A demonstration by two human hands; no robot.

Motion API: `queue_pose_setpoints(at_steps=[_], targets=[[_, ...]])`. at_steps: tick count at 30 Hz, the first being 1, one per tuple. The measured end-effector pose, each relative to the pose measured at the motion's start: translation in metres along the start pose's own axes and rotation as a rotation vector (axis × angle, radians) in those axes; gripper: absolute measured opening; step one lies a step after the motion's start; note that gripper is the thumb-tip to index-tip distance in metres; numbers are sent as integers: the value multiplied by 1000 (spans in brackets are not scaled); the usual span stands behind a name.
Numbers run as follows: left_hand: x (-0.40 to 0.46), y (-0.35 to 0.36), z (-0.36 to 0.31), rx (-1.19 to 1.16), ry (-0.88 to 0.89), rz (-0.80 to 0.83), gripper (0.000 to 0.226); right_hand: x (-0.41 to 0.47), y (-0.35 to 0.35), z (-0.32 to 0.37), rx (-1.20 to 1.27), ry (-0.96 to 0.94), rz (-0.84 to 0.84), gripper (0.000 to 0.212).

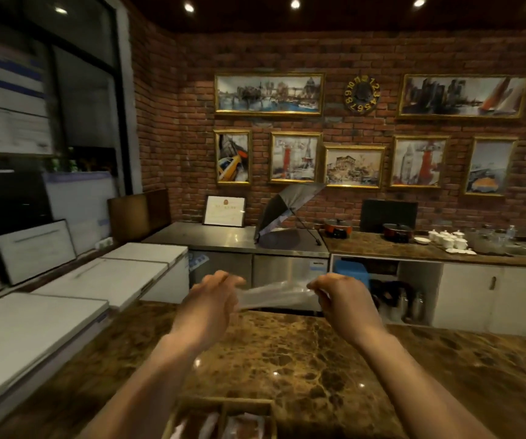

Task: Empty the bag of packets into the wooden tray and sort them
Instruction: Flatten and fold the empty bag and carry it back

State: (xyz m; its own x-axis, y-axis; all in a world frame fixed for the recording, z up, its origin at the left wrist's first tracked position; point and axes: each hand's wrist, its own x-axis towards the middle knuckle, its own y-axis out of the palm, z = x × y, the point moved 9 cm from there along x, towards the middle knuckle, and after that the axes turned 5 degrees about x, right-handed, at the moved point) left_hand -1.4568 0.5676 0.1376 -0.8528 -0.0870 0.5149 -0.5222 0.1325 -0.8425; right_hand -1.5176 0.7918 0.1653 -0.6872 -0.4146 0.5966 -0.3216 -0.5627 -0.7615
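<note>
Both hands are raised over the brown marble counter (303, 359), stretching a clear plastic bag (276, 296) between them. The left hand (212, 299) pinches one end with closed fingers; the right hand (341, 299) pinches the other. The bag looks empty. Below, at the bottom edge, the wooden tray (223, 403) holds packets (242, 426) in its compartments, blurred.

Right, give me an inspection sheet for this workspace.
Surface: brown marble counter, glossy.
Job's things: clear plastic bag stretched between both hands, looks empty; wooden tray at the near edge, packets in its compartments, blurred.
Clutter: nothing seen on the counter.
Grippers: left hand and right hand each pinch a bag end.
Cables: nothing seen.
Surroundings: brick wall with paintings and clock; umbrella, pots, white cups behind.
</note>
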Motion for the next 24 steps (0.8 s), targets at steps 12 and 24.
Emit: queue_pose_setpoints(at_steps=[12, 24], targets=[[-129, -72, 177, -272, -329, 53, 35, 38, 121, 252, 159, -311, 136, 19], [-258, -144, 328, -85, -447, 17, 42, 32, 187, 446, 166, -478, 195, 27]])
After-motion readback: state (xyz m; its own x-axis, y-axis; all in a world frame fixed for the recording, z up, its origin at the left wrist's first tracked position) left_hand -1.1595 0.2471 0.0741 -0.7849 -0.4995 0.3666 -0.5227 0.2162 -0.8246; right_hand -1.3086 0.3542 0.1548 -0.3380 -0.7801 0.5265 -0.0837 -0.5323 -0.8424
